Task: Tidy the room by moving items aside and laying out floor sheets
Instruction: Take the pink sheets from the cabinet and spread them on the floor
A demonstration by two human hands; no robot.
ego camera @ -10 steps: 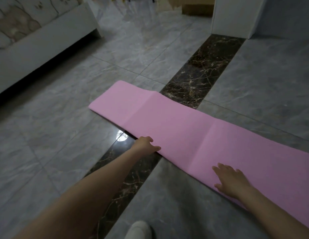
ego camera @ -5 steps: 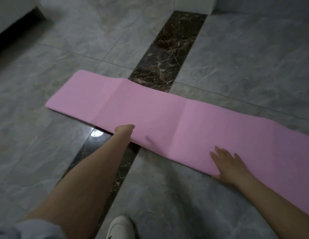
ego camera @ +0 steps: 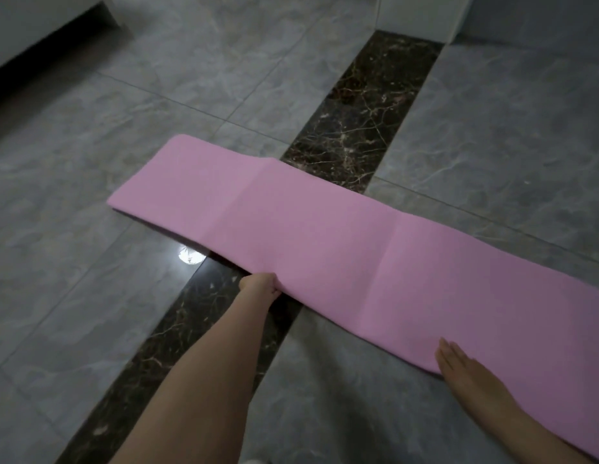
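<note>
Pink floor sheet (ego camera: 324,242) lies flat on the grey marble tile floor (ego camera: 90,296), a long folded strip running diagonally from upper left to lower right and crossing the dark marble inlay strip (ego camera: 361,108). Two fold creases show across it.

Left hand (ego camera: 260,289): fingers curled round the sheet's near edge, right where that edge crosses the dark inlay strip; the edge is bunched and slightly lifted at the grip (fingertips hidden under the sheet). Forearm reaches in over the inlay strip.

Right hand (ego camera: 458,366): fingers straight and together, lying flat on the sheet's near edge further toward the lower right, palm down, partly on the sheet and partly over the floor.

Bright light reflection (ego camera: 189,257) on the tile just left of the inlay strip, touching the sheet's near edge. White furniture base (ego camera: 47,25) at far upper left of the sheet, dark gap beneath it. White panel corner (ego camera: 422,15) stands at the far end of the inlay strip.
</note>
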